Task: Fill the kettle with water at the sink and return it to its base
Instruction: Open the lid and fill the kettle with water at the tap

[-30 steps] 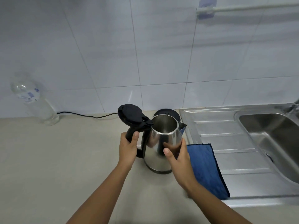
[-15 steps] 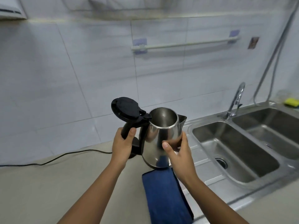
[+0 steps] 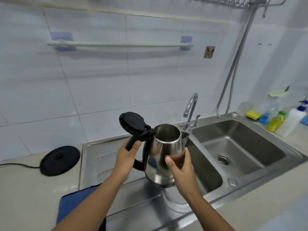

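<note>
Carried rightward since the earlier frames, the kettle (image 3: pixel 164 157) is now held in the air over the left edge of the sink (image 3: pixel 233 152), off its base (image 3: pixel 60 160), which sits alone on the tabletop (image 3: pixel 30 189) at the left with its cord (image 3: pixel 15 164) trailing off left. The left hand (image 3: pixel 125 158) is closed around the black handle (image 3: pixel 133 147), thumb lying along its top. The right hand (image 3: pixel 182 167) is partly open, its thumb and fingers cupped against the near right side of the steel body, steadying it. The kettle stands nearly upright, its black lid (image 3: pixel 132 123) swung open and tilted back to the left over the handle, so the bare metal inside shows; whether any water is in it cannot be told. Its spout (image 3: pixel 185 136) points right, toward the tap (image 3: pixel 190 110), which rises just beyond and to the right of it, apart from it. The sink has two basins; the kettle hangs over the near left one, and the far right one shows a round drain (image 3: pixel 224 160). A blue cloth (image 3: pixel 73 205) lies on the near left of the draining board (image 3: pixel 103 157), partly under the left forearm. At the far right corner stand a yellow sponge (image 3: pixel 253 115) and several bottles (image 3: pixel 276 121). A towel rail (image 3: pixel 120 45) runs across the tiled wall (image 3: pixel 100 80).
</note>
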Tool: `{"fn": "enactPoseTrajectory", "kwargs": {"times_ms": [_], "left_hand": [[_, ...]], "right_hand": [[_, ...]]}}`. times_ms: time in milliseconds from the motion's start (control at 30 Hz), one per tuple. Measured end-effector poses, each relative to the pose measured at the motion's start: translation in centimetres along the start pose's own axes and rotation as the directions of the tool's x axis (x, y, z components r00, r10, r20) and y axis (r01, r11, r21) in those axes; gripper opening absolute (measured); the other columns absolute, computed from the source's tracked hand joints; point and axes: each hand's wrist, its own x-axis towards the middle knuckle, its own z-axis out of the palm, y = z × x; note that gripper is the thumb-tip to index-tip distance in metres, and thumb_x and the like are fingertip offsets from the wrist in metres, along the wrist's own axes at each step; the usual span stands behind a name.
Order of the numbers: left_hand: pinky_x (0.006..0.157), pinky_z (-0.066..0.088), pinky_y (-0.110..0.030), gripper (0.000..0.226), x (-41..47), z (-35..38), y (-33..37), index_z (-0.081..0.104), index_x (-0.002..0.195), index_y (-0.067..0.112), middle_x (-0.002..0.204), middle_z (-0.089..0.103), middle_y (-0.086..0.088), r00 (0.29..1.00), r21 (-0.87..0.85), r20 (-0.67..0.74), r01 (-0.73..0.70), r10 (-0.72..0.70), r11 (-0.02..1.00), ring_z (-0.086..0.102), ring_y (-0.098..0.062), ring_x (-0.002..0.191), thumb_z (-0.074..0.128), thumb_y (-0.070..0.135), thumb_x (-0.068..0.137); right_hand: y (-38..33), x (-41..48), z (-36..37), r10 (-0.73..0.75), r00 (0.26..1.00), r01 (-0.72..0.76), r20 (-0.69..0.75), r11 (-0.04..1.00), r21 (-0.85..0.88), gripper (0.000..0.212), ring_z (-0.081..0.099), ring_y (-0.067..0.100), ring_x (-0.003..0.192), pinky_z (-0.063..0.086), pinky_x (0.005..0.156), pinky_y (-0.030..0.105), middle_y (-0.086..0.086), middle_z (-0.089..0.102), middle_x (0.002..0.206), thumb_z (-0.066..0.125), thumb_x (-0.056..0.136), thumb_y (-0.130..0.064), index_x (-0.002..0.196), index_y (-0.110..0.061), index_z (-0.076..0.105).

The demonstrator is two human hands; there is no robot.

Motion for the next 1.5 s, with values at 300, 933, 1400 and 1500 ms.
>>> {"fn": "enactPoseTrajectory", "kwargs": {"times_ms": [300,933,1400,1500], "left_hand": [[0.068,0.044,-0.029,0.038,2.4,9.7,-2.7,0.065,0.099,0.013,0.082,0.064,0.002,0.984,0.032,-0.112,0.144,-0.140,0.989,0.060,-0.015,0.079,0.063,0.047,0.084],[0.067,0.042,-0.027,0.038,13.6,14.3,-7.3,0.067,0.091,0.017,0.078,0.063,0.005,0.985,0.123,-0.051,0.170,-0.165,0.978,0.061,-0.019,0.079,0.065,0.054,0.080],[0.082,0.049,-0.038,0.045,15.2,15.8,-8.0,0.064,0.081,0.035,0.084,0.065,0.003,0.986,0.045,-0.041,0.161,-0.159,0.986,0.063,-0.025,0.085,0.060,0.072,0.056],[0.074,0.048,-0.027,0.040,15.1,15.8,-7.8,0.064,0.086,0.037,0.085,0.066,0.010,0.985,0.033,-0.040,0.167,-0.166,0.985,0.065,-0.022,0.088,0.067,0.067,0.060]], "right_hand": [[4.1,6.4,-8.7,0.104,0.983,-0.103,0.153,0.995,-0.014,0.037,0.067,0.000,0.106,0.052,0.097,0.028,-0.011,0.073,0.112,0.071,0.094,-0.030,0.126,-0.035,0.055],[5.2,27.3,-11.9,0.156,0.987,-0.155,-0.032,0.894,-0.420,0.058,0.029,0.026,0.152,0.025,0.122,0.041,0.007,0.030,0.165,0.044,0.103,-0.012,0.159,-0.014,0.027],[7.6,36.8,-13.1,0.119,0.989,-0.033,0.085,0.744,-0.667,0.074,0.010,0.028,0.157,0.013,0.128,0.042,0.000,0.007,0.171,0.049,0.101,-0.010,0.163,-0.016,0.010],[7.8,37.0,-13.0,0.143,0.986,-0.049,0.084,0.734,-0.677,0.071,0.015,0.030,0.156,0.016,0.127,0.043,0.003,0.016,0.170,0.049,0.101,-0.010,0.163,-0.014,0.014]]}}
